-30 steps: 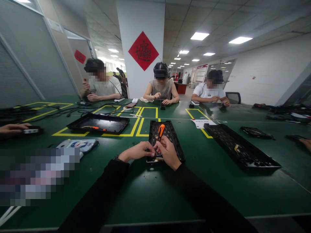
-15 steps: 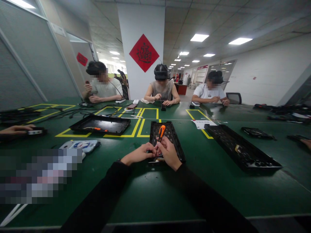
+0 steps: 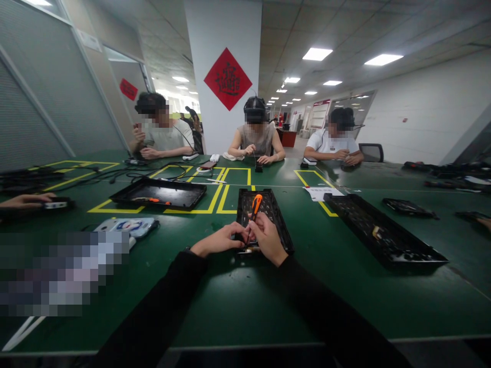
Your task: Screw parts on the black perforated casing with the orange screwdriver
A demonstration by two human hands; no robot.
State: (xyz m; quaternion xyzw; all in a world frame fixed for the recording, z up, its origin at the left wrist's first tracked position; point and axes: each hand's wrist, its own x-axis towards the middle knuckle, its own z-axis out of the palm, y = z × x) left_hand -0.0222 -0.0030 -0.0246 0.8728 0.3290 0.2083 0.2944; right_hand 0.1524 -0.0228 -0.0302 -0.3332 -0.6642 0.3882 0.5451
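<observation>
A black tray holding small scattered parts lies in front of me on the green table. My right hand is closed on an orange-and-black screwdriver, which tilts with its handle up and its shaft pointing down at the tray's near end. Close beside the shaft, my left hand has its fingertips pressed together over the tray's near left corner; what they pinch is too small to make out. A small pale piece shows just below my fingers.
Another black tray lies at the left, a long one at the right. A phone, cables and a paper sheet are on the table. People sit opposite; other hands show at both sides.
The camera view has shifted slightly. Both hands and the screwdriver keep nearly the same place over the tray.
</observation>
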